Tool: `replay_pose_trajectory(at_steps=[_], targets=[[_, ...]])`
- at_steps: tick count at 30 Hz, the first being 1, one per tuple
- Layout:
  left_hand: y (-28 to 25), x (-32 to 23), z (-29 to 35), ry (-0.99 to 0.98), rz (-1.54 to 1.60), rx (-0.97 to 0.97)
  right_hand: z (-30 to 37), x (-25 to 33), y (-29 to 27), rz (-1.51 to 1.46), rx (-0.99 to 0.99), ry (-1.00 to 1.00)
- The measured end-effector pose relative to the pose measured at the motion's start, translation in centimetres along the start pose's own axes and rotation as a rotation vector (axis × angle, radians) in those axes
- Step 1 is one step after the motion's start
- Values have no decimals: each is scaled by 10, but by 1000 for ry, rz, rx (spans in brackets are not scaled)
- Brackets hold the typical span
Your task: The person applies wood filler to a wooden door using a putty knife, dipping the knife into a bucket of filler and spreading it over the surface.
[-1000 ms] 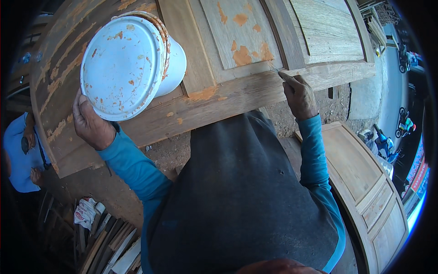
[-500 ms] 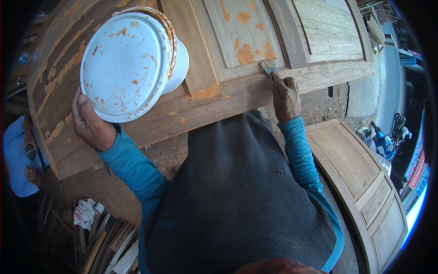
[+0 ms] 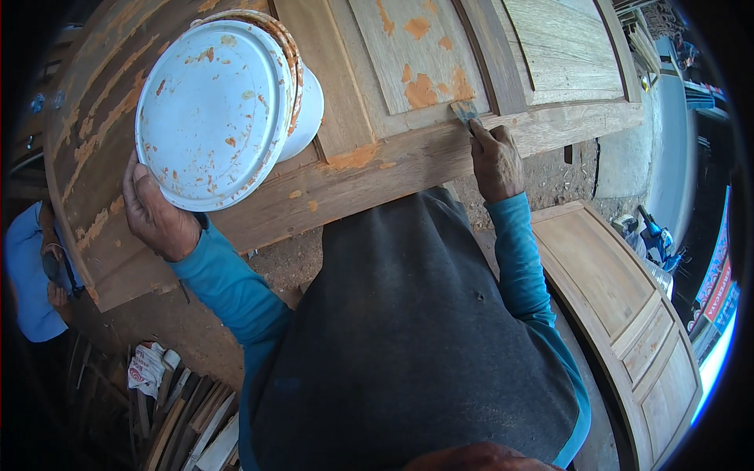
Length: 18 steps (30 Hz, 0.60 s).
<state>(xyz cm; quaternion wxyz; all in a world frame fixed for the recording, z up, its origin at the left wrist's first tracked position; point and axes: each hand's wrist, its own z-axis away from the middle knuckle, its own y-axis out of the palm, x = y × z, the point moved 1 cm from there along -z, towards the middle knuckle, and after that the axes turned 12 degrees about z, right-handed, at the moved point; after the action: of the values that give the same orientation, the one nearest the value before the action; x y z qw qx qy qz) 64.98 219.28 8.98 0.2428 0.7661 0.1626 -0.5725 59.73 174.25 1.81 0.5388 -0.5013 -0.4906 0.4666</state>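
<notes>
A white plastic bucket [image 3: 308, 110] stands on the panelled wooden door [image 3: 369, 184]. Its round white lid [image 3: 212, 118], flecked with orange filler, covers most of it from above. My left hand [image 3: 161, 213] grips the lid's near left rim, thumb on top. Farther right, my right hand [image 3: 497, 163] is closed round a putty knife [image 3: 465, 112], whose blade rests at the lower edge of a door panel. Just beyond the blade are smeared orange filler patches [image 3: 421, 93]. Fingers under the lid are hidden.
A second panelled door [image 3: 601, 271] lies at the lower right. Wood offcuts [image 3: 184, 416] are piled at the lower left. Another person in a blue shirt [image 3: 27, 267] is at the far left, holding something dark. A blue motorbike [image 3: 660, 239] shows at the right.
My right hand and the putty knife have shifted slightly to the right. The lid has moved a touch left, with my left hand still on its rim.
</notes>
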Motion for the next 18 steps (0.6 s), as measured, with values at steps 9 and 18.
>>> replay_pose_trajectory(at_steps=[9,18], targets=[[3,0,1,-36,21,-46,-2,-2,4,-7,16,-6],[4,-2,-1,-36,27,-26,6,3,17,-9,-43,22]])
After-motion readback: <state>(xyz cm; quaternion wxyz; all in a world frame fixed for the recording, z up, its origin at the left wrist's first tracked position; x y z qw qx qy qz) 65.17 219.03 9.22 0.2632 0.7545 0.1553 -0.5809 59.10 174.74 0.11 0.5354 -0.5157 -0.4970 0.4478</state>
